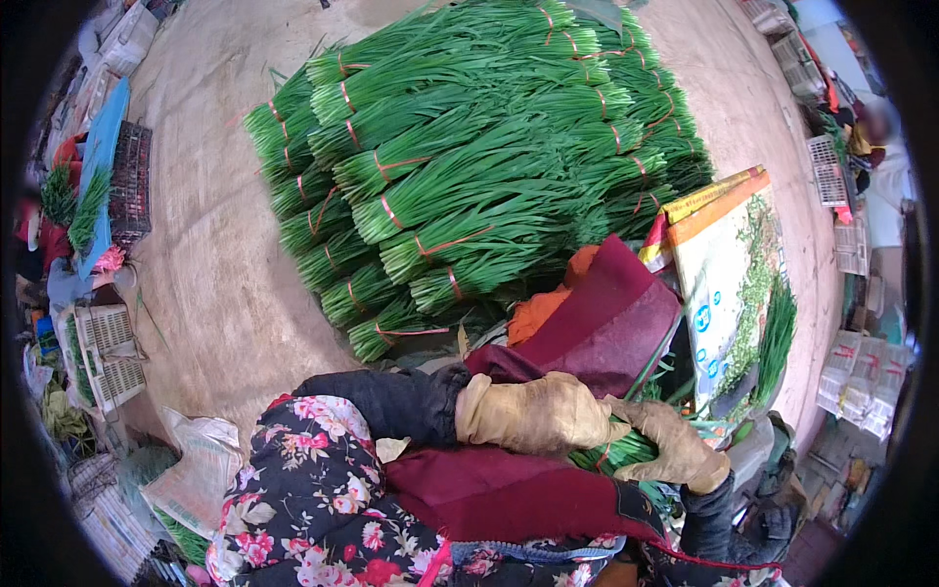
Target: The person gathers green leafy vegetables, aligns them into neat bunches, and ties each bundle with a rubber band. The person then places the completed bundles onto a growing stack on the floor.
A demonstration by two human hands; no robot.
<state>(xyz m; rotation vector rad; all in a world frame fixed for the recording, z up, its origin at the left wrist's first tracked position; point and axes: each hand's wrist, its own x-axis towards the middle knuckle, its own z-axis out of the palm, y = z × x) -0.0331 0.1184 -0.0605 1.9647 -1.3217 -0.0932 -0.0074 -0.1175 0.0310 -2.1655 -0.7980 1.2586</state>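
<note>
Over maroon cloth [518, 492]: green chive bundle [631, 450], clamped between fingers and thumb of the right gloved hand [677, 445]. Left gloved hand [538, 415] at its left end; how far those fingers close, cannot tell.

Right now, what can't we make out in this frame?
All head view:
- Greens being handled: partly covered by the left hand and right hand.
- Left palm: hidden behind the hand's back.
- Pile's inner bundles: under upper ones.
- Floral garment: cut by lower edge.
- Person, far right: head blurred.
</note>
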